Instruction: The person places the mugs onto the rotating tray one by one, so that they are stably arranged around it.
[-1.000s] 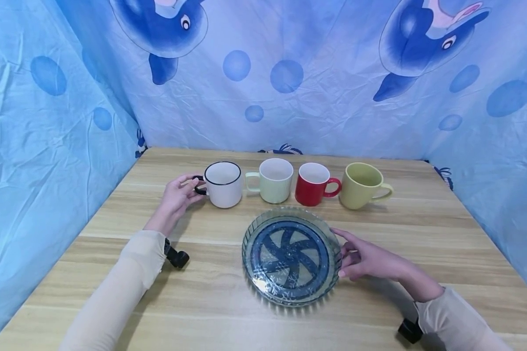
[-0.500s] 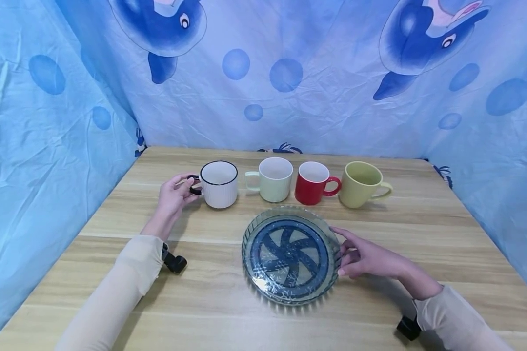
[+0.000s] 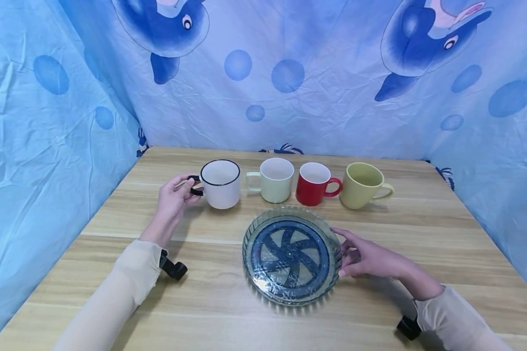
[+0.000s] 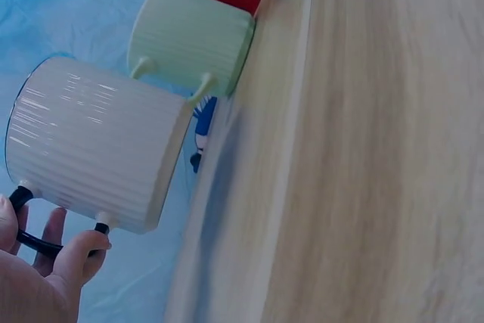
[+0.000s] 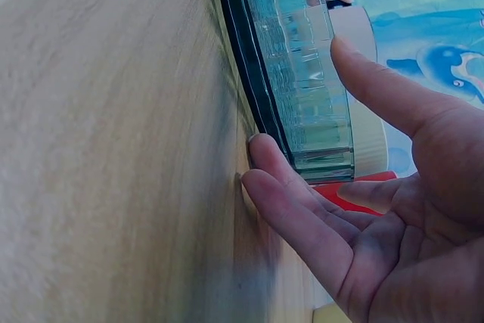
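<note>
With thumb and fingers, my left hand (image 3: pixel 172 197) pinches the black handle (image 3: pixel 195 185) of a white ribbed mug (image 3: pixel 221 190) with a black rim. In the left wrist view, blue cloth shows between the mug's base and the tabletop, so it hangs slightly raised. My right hand (image 3: pixel 363 256) lies spread at the right side of a round clear glass dish (image 3: pixel 292 258), thumb and fingertips apart along its edge. In the right wrist view, two fingers (image 5: pixel 291 206) reach low beside the dish's base, and the thumb is near its upper rim.
Behind the dish, a pale green mug (image 3: pixel 275 183), a red mug (image 3: pixel 309 187) and an olive-green mug (image 3: pixel 361 187) stand in a row along the back of the wooden table (image 3: pixel 211 302). Blue dolphin-print cloth (image 3: pixel 263 83) hangs at the back and sides.
My left hand has drawn the white mug slightly left, widening its gap from the pale green mug. The right hand and the glass dish have stayed in place.
</note>
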The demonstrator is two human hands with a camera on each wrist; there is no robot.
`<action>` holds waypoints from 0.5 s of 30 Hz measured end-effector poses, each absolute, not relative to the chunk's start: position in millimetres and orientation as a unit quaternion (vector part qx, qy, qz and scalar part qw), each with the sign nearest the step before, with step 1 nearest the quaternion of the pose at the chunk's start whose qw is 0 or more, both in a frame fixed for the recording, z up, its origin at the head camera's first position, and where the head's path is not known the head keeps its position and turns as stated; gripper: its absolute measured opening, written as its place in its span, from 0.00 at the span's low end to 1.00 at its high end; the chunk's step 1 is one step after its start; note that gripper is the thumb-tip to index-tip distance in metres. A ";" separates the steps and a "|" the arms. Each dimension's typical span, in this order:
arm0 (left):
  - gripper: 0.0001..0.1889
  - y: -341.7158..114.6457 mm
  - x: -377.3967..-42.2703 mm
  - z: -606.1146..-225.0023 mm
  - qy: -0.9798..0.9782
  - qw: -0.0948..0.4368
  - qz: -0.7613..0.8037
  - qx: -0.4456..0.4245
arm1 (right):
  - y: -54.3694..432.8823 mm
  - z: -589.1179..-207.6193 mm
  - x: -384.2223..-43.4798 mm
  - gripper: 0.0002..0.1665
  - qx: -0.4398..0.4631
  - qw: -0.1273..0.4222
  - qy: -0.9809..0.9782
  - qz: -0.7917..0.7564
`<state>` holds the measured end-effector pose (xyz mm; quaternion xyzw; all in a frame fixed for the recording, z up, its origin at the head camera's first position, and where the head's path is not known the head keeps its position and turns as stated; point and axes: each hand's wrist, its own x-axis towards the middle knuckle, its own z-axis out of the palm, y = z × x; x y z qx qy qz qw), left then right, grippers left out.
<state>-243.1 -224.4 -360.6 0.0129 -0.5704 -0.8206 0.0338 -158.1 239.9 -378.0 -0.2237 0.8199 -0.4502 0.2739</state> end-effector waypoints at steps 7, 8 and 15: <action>0.09 -216.8 -234.7 -353.7 -0.574 0.018 -0.819 -0.003 | 241.3 -380.5 -159.1 0.61 -0.217 0.272 0.825 -0.445; 0.10 -215.4 -233.5 -352.8 -0.576 0.016 -0.817 -0.005 | 241.4 -380.5 -159.2 0.61 -0.217 0.272 0.826 -0.444; 0.10 -203.2 -227.8 -348.0 -0.581 0.001 -0.814 -0.021 | 241.6 -380.3 -159.2 0.60 -0.221 0.265 0.832 -0.435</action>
